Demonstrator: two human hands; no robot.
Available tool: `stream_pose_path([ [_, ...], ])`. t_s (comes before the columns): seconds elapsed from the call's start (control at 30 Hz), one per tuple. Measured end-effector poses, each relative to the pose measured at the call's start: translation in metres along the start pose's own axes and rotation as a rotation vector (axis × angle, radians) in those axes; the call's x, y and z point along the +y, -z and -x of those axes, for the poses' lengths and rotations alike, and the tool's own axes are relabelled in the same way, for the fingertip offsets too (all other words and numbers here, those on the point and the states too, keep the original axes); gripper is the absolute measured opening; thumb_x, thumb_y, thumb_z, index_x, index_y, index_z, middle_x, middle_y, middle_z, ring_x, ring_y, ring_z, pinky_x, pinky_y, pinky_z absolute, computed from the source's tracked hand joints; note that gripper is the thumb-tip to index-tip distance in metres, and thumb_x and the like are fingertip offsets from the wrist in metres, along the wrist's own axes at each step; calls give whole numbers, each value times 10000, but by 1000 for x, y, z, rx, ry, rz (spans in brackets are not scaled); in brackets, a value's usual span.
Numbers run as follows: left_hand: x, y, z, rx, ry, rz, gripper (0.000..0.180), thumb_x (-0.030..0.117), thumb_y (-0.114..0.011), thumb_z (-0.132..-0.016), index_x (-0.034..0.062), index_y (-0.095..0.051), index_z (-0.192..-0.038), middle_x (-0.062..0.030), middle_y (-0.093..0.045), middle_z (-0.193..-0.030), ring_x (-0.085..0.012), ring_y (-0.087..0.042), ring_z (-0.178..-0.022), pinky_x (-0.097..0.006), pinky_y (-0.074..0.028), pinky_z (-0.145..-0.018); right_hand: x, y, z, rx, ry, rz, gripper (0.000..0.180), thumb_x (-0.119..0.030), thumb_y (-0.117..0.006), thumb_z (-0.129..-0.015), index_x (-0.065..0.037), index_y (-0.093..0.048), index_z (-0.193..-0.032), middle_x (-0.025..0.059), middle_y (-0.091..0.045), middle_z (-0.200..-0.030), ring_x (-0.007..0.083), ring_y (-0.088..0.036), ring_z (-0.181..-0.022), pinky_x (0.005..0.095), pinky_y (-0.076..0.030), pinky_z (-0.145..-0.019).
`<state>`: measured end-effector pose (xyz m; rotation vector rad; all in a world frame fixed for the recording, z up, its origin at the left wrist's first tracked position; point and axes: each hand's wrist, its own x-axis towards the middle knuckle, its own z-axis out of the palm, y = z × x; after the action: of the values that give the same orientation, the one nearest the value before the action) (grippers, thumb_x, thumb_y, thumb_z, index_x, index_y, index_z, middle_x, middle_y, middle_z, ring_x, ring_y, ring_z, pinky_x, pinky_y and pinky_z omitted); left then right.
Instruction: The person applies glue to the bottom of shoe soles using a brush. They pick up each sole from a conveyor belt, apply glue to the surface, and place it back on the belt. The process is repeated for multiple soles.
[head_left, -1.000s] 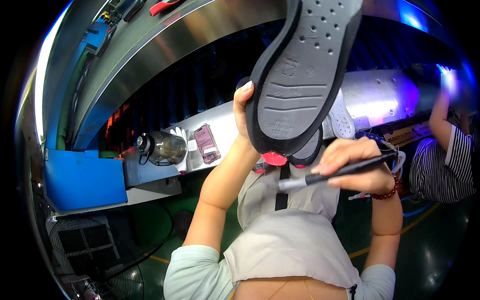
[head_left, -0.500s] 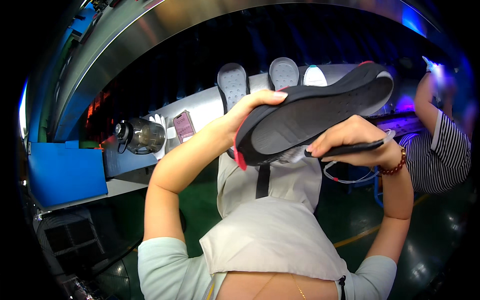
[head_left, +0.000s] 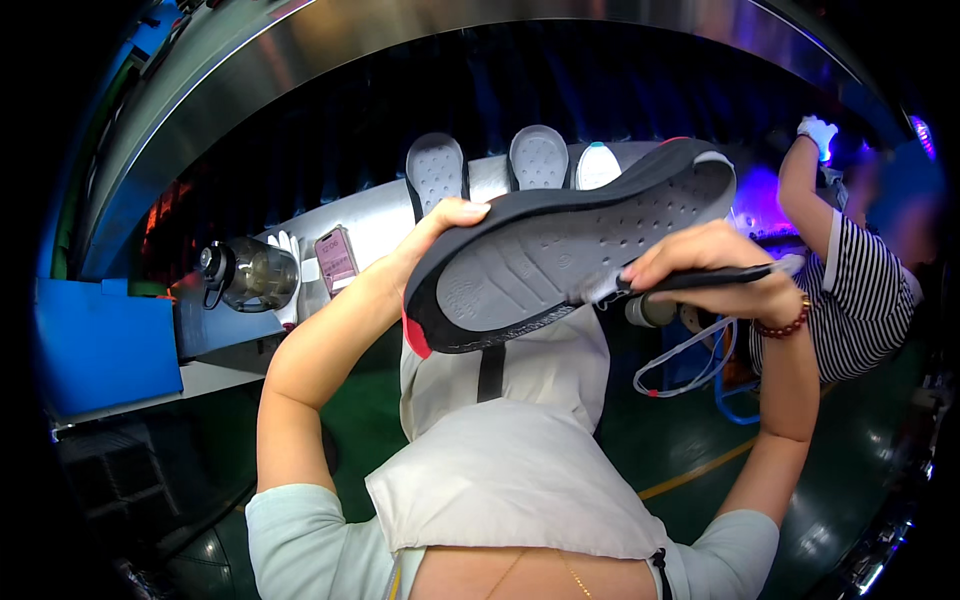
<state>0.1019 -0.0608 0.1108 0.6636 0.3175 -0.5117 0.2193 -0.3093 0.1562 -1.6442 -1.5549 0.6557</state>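
A black shoe sole point(head_left: 520, 265) with a grey dimpled inner face and red tips is held up in front of me, tilted so its inside shows. My left hand point(head_left: 440, 230) grips its far edge near the left end, thumb on the rim. My right hand point(head_left: 705, 265) is closed round a dark-handled brush point(head_left: 605, 288), whose pale bristles touch the inner face along the near edge. A thin whitish tube or cord point(head_left: 690, 370) loops below my right wrist.
On the metal bench stand two grey-faced soles point(head_left: 437, 170) point(head_left: 540, 158) and a white piece point(head_left: 598, 166). To the left are a phone point(head_left: 336, 258), white gloves point(head_left: 288, 262) and a dark-lidded jug point(head_left: 250, 275). A co-worker in a striped shirt point(head_left: 860, 300) works at right.
The view has shifted, and the sole has tipped so more of its inner face shows. The brush has moved from the near edge's outside onto the inner rim. The co-worker's gloved hand has shifted.
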Motion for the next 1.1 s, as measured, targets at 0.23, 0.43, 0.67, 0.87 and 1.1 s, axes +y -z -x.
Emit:
stream_pose_path([
  [0.23, 4, 20, 8, -13, 46, -83, 529, 310, -534, -657, 17, -467, -1092, -150, -535, -987, -214, -545, -830, -300, -434, -739, -8, 5, 4, 116, 44, 42, 164, 14, -651, -605, -11, -594, -757, 110, -609, -834, 202, -592, -805, 288, -475, -664],
  [0.43, 31, 7, 30, 67, 141, -238, 589, 388, -527, -665, 53, -444, -1143, -136, -477, -1107, -234, -490, -948, -329, -392, -805, -29, 4, 8, -36, 45, 135, 161, -47, -664, -601, -49, -607, -751, 75, -618, -801, 192, -583, -705, 266, -460, -627],
  [0.67, -16, 26, -33, 16, -190, 109, 735, 616, -361, -703, 68, -378, -1193, -144, -414, -1173, -251, -403, -1057, -394, -385, -817, -27, -37, 6, 650, -48, -400, 180, 65, -606, -620, 52, -582, -798, 164, -591, -854, 193, -577, -788, 269, -459, -707],
  [0.87, -64, 41, -94, -219, -123, 240, 840, 707, -183, -699, 62, -311, -1221, -162, -445, -1114, -282, -486, -951, -401, -400, -821, 49, -85, -4, 967, -272, -788, 156, 2, -593, -701, 50, -573, -847, 114, -602, -822, 113, -569, -701, 206, -460, -650],
  [1.1, -66, 22, -93, -83, -219, 172, 821, 705, -181, -703, 55, -384, -1161, -126, -511, -1027, -233, -530, -882, -348, -433, -787, 35, -74, -30, 981, -409, -346, 156, -36, -610, -688, 8, -598, -837, 69, -606, -742, 87, -553, -655, 188, -425, -607],
])
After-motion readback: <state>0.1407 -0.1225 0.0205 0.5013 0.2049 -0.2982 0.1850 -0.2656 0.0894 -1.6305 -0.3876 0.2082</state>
